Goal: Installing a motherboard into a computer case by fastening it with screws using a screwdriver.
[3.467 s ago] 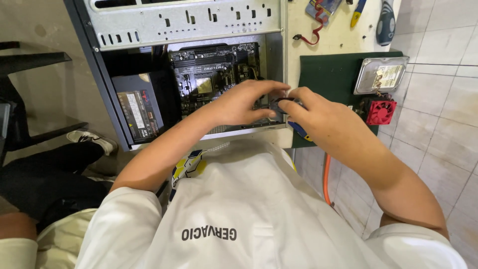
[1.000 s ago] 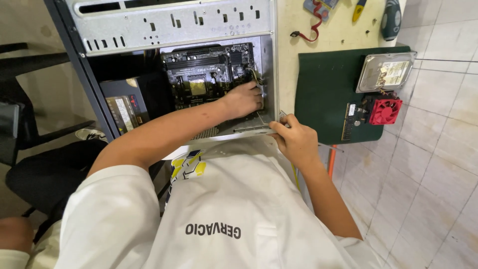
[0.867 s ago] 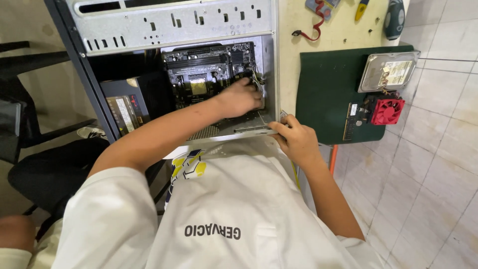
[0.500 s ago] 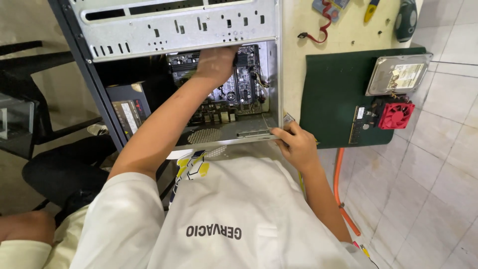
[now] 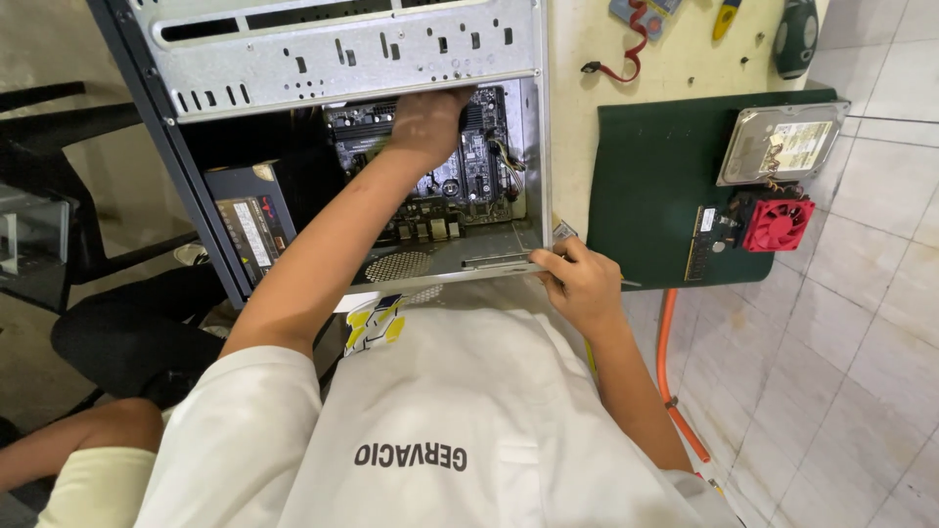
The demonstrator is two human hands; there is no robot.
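An open grey computer case (image 5: 342, 49) lies in front of me with its motherboard (image 5: 474, 186) exposed. My left hand (image 5: 425, 122) reaches deep inside, resting on the upper part of the motherboard. Its fingertips are hidden under the metal drive-bay panel, so I cannot see whether it holds anything. My right hand (image 5: 577, 284) grips the case's near rim at the lower right corner, fingers curled over the metal edge.
A black power supply (image 5: 249, 220) sits in the case at left. On a green mat (image 5: 646, 166) to the right lie a hard drive (image 5: 778, 142), a red fan (image 5: 778, 225) and a memory stick (image 5: 701, 244). An orange hose (image 5: 670, 372) runs over the tiled floor. A black chair (image 5: 127, 337) stands at left.
My left hand has moved from the right side of the motherboard up to its top, under the drive-bay panel. My right hand has stayed on the case's rim.
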